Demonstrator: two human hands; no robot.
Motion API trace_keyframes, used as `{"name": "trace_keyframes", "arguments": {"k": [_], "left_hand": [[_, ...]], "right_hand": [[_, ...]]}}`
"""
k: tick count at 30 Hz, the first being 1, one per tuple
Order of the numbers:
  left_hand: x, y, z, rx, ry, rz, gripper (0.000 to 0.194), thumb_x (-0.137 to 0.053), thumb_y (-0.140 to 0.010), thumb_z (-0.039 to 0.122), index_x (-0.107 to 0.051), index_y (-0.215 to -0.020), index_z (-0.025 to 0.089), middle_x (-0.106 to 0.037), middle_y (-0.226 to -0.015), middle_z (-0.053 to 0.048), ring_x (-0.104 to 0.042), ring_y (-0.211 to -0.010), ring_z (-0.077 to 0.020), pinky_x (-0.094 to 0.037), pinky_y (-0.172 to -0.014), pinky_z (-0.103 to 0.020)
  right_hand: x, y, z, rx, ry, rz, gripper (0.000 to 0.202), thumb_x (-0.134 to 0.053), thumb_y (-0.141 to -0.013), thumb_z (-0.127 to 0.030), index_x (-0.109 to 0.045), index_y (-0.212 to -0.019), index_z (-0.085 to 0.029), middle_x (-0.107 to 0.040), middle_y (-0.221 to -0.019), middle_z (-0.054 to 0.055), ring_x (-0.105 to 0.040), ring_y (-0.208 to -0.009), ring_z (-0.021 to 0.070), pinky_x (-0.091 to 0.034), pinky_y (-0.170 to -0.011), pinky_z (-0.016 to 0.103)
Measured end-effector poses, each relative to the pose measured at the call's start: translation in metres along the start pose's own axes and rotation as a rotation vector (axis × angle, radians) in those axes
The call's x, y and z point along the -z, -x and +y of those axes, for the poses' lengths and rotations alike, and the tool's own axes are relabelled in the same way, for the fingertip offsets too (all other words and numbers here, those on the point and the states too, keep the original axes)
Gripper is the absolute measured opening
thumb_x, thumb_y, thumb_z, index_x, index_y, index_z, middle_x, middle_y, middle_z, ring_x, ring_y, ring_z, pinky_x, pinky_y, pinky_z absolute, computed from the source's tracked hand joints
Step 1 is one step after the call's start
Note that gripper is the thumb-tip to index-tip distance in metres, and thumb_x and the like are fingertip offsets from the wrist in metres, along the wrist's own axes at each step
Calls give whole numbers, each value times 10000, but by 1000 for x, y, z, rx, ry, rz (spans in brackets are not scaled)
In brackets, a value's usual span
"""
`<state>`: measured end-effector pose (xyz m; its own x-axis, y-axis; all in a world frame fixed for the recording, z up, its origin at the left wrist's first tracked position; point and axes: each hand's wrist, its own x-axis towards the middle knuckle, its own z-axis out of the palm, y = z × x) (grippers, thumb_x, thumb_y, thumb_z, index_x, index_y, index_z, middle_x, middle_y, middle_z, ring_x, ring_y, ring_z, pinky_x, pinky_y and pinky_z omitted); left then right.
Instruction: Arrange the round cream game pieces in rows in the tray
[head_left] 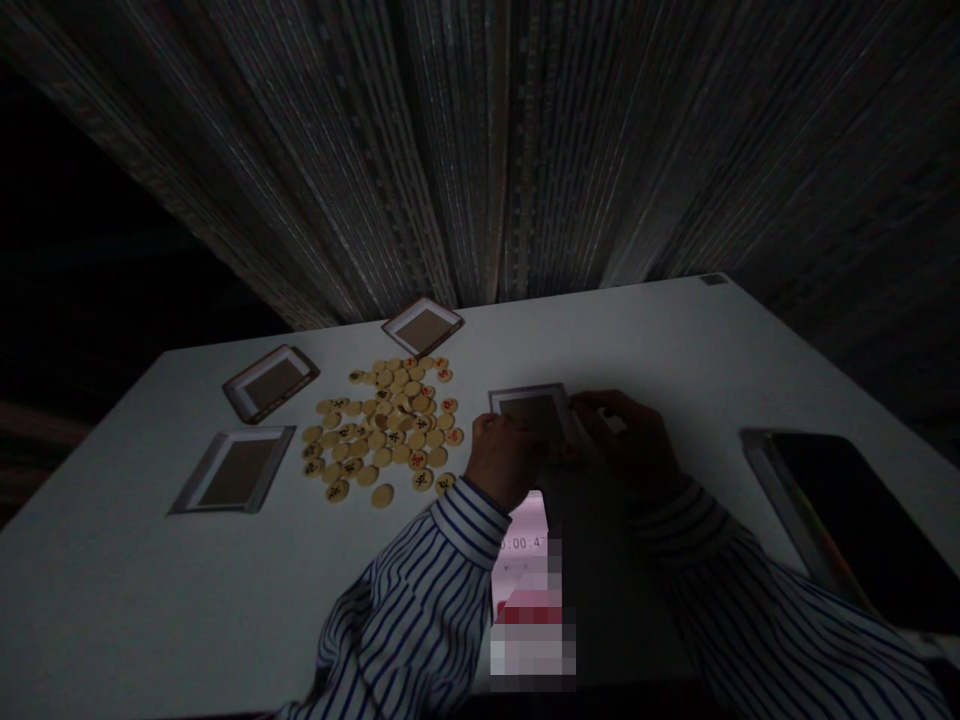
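In the head view a small shallow box (527, 388) with a pale rim and a dark floor lies right of the table's middle. My left hand (504, 458) reaches over its front left, fingers curled inward; whatever they pinch is hidden in shadow. At the box's right edge, my right hand (634, 435) has its fingers bent, the tips gripping the rim. Left of the box spreads a loose heap of round wooden Chinese chess pieces (394, 438), some showing red or black characters, others plain side up. Dim light obscures the box's front part.
Similar shallow boxes stand beyond and left of the heap: one box (424, 328) at the back, another box (271, 384), and a clear-edged box (232, 470). A phone (523, 560) showing a timer lies below my hands. At right is a large dark-screened device (862, 520). A striped curtain (495, 150) hangs behind the table.
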<state>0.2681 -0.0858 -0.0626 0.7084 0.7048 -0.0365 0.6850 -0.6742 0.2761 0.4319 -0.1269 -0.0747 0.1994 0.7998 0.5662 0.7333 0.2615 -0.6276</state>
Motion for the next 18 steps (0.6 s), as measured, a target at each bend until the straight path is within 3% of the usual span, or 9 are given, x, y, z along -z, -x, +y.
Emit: {"name": "trace_keyframes", "arguments": {"k": [18], "left_hand": [[0,0,1,-6,-4,0,217,-462,-841,216,-676,-851,250,-652,-844,-22,-542,-892,-212,-282,-882,-452]], "right_hand": [[2,-2,6,44,32,-44,160,-509,-802,-261,-644,-837,-183,-681,-775,51,-616,-706,155,-514,-653,322]]}}
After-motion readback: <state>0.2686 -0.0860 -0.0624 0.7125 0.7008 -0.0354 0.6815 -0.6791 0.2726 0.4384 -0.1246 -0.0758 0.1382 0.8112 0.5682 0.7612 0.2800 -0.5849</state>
